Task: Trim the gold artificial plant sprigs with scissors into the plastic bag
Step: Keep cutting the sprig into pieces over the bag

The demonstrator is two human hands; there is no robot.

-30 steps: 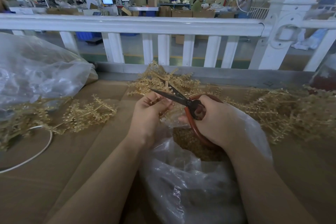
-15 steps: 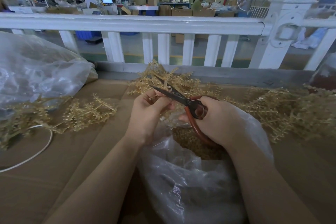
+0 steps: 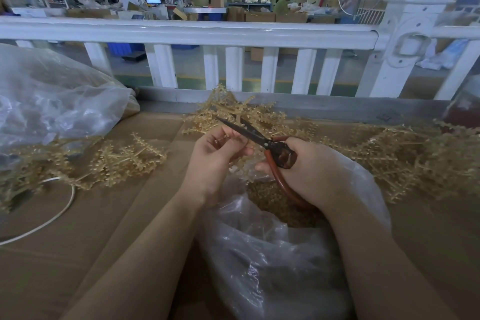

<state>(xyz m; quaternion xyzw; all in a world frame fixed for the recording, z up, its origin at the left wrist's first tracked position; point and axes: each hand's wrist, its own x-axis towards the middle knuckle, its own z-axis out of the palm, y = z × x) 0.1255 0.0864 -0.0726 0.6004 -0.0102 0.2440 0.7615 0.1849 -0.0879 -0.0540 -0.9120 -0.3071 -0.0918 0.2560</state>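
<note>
- Left hand [image 3: 213,161]: fingers curled round a gold sprig [image 3: 237,161], pinched just above the bag's mouth; sprig mostly hidden by fingers, only short knobbly ends visible to the right of the fingertips.
- Right hand [image 3: 315,171]: clenched round red-handled scissors [image 3: 267,144], thumb and fingers through the loops; lower loop curved down under the palm toward the bag.
- Scissor blades dark, parted a little, tips pointed far-left over the left hand's fingertips; whether a stem sat between the blades, could not tell.
- Clear plastic bag [image 3: 272,262] in near centre, directly below both hands, mouth open toward the far side; heap of small gold trimmings [image 3: 270,200] seen inside, under the right wrist.
- Bag rim draped over the right wrist on its right side.
- Pile of uncut gold sprigs [image 3: 233,112] just beyond the hands, against the grey ledge at the far edge.
- Larger tangle of gold sprigs [image 3: 420,158] spread along the right, touching the bag's right side.
- More gold sprigs [image 3: 122,161] at left, well apart from the hands, partly tucked under a second, bulging clear bag [image 3: 52,101] at far left.
- White cable [image 3: 52,218] looped on the brown cardboard surface [image 3: 78,267] at near left.
- White railing [image 3: 187,34] across the far side, heavy post at right; workshop floor, boxes, monitors and seated workers behind, blurred.
</note>
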